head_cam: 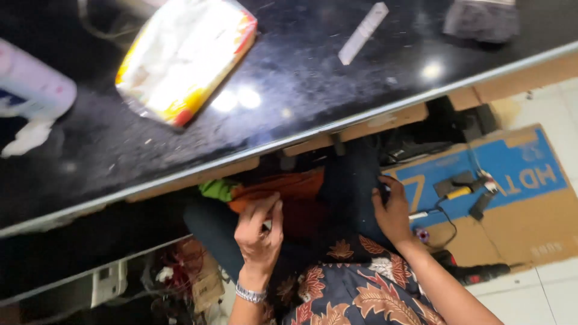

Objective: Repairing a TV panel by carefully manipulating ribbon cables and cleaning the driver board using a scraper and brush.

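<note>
Head view looks down past a table edge onto the person's lap, where the left hand, a metal watch at its wrist, has its fingers curled together around something small and pale that barely shows; what it is cannot be told. That hand rests against an orange cloth bunched under the table, with a green scrap just beside it. The right hand lies with fingers bent over the dark trouser knee, seemingly pressing on it, and whether it grips anything is hidden. To handle the small piece well, I judge the left hand should keep its pinch close to the fingertips and work low over the lap, so a slip lands on cloth and not on the floor, while the right hand steadies the leg. Farther out, cardboard on the floor carries a few small tools and a cable. Above, the black table bears a shiny snack packet, a pale strip and a white bottle.
</note>
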